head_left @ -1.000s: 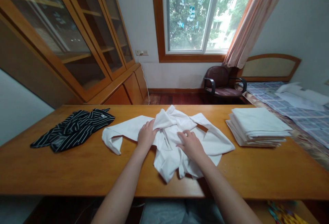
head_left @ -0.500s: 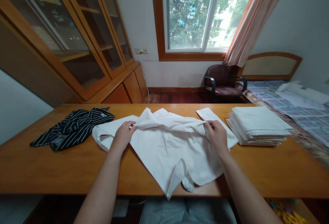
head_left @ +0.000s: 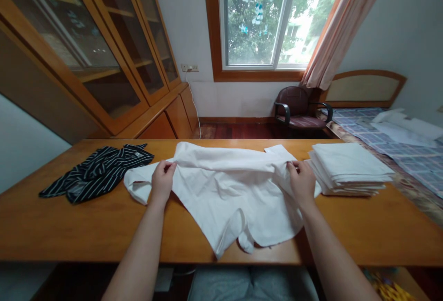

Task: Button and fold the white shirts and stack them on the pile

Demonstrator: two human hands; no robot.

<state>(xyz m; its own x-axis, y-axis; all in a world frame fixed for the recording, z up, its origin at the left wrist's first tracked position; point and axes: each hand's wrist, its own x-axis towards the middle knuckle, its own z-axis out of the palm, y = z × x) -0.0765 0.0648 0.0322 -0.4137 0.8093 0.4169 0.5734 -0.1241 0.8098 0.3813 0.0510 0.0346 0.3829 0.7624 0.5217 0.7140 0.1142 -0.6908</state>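
A white shirt (head_left: 238, 195) lies spread over the middle of the wooden table (head_left: 93, 232), its far part drawn into a straight fold between my hands. My left hand (head_left: 163, 179) pinches the fold at its left end, beside a sleeve that sticks out to the left. At the right end, my right hand (head_left: 300, 179) pinches the cloth between thumb and fingers. Toward the near table edge hang loose corners of the shirt, one curled upward. Part of the right sleeve is hidden behind my right hand.
A black striped garment (head_left: 100, 172) lies crumpled on the left of the table. On the right stands a stack of folded white cloth (head_left: 349, 167). Beyond the table are a chair (head_left: 297, 107), a glass-door cabinet (head_left: 138, 93) and a bed (head_left: 391, 126).
My hands have moved apart, pulling the shirt's bunched far edge into a taut, straighter fold. The near corners have shifted slightly left and away from me.
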